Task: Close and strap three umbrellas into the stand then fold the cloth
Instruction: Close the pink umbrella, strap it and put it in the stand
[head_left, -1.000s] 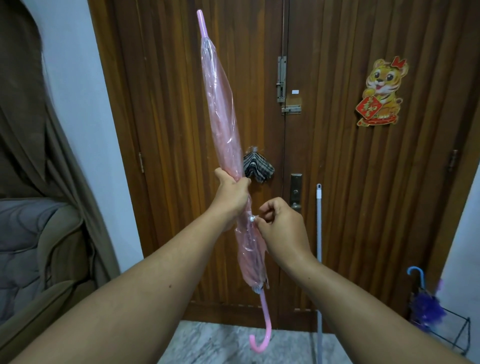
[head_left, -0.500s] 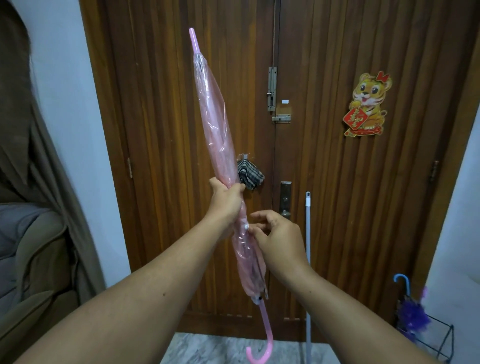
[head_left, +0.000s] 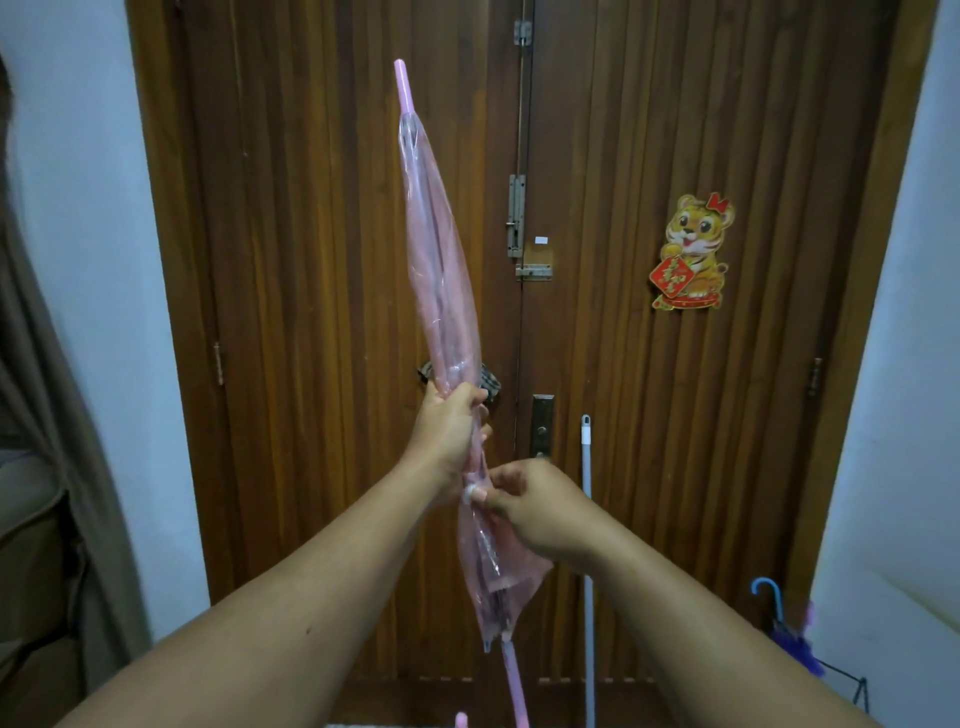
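Note:
A closed, translucent pink umbrella stands nearly upright in front of the wooden door, tip up and curved handle down past the bottom edge. My left hand grips its rolled canopy around the middle. Just below, my right hand pinches the small white snap of the umbrella's strap against the canopy. A checked cloth hangs on the door handle behind the umbrella, mostly hidden. At the lower right a black wire stand holds a purple umbrella with a blue hooked handle.
A white pole leans against the double wooden door just right of my right hand. A tiger sticker is on the right door leaf. A brown curtain and a sofa fill the left edge. White walls flank the door.
The view has tilted down and moved closer. My right hand has closed its fingers on the strap's snap, pressing it against the canopy. My left hand keeps its grip.

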